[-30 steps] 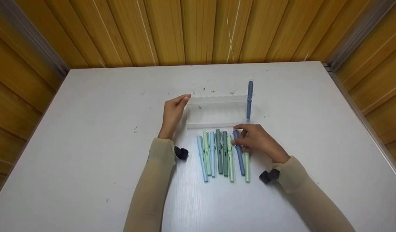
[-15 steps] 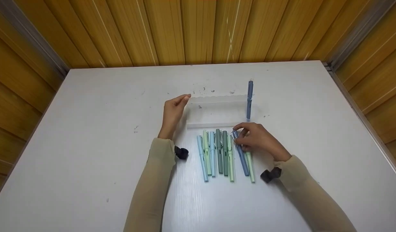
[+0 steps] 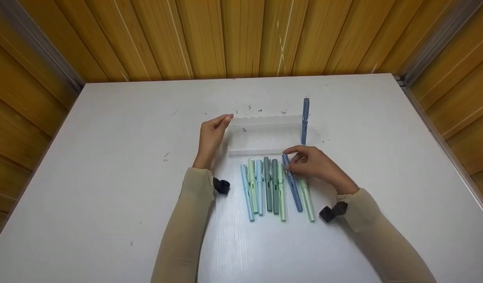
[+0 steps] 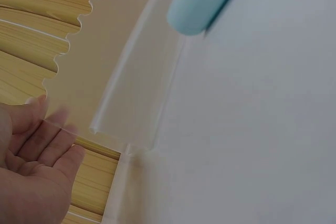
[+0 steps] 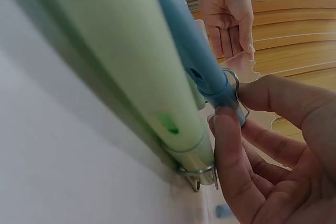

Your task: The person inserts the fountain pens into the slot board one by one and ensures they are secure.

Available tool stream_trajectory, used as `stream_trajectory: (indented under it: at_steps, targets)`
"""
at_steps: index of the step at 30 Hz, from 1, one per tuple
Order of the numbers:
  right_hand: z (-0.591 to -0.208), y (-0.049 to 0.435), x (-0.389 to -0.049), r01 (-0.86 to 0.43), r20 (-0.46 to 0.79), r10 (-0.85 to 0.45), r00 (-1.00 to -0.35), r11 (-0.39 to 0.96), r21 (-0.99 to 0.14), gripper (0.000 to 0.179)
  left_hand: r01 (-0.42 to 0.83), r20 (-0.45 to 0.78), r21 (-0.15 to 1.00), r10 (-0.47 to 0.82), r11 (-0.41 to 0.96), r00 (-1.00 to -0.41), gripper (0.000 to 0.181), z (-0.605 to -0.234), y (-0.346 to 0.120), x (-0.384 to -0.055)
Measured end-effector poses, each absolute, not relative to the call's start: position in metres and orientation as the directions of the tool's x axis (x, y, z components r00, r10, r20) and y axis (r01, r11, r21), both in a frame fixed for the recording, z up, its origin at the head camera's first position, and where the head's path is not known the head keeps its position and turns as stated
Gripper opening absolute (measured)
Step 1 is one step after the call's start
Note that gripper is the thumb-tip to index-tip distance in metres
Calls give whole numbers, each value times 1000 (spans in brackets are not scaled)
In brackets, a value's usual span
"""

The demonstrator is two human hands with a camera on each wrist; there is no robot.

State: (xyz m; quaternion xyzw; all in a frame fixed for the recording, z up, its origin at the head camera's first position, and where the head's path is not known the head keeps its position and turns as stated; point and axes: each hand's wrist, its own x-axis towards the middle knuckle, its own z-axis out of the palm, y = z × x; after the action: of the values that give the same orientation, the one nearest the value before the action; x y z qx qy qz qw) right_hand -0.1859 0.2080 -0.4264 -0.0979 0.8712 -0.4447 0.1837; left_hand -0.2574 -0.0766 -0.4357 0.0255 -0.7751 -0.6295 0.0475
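My left hand (image 3: 212, 135) pinches the left end of a clear plastic pen rack (image 3: 265, 120), whose scalloped edge (image 4: 89, 40) shows in the left wrist view. At the rack's right end a dark blue pen (image 3: 305, 120) stands upright. My right hand (image 3: 316, 163) holds a second blue pen (image 3: 295, 196) at its capped end, thumb and fingers around the cap and its metal clip in the right wrist view. This pen slants, its cap near the rack's front edge. Beside it, partly under the hand, lies a light green pen (image 3: 307, 202).
Left of the held pen, several capped pens lie side by side: light blue (image 3: 247, 194), light green (image 3: 253, 188) and dark green (image 3: 268, 184). They are on a white table (image 3: 107, 177) just in front of the rack. Yellow wood-look panels (image 3: 241, 39) stand behind the table.
My right hand has moved slightly away from me, taking the blue pen's cap end toward the rack. The light green pen's near end has swung right. My left hand stays put.
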Motion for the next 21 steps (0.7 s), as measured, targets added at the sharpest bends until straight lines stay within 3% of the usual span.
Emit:
stream_trajectory:
  at_steps: [21]
  targets:
    - [-426,210,-187,25,-190,-350,-917,426,-904,53,8,28,976,-88,216,-996,33,-434,-77,-257]
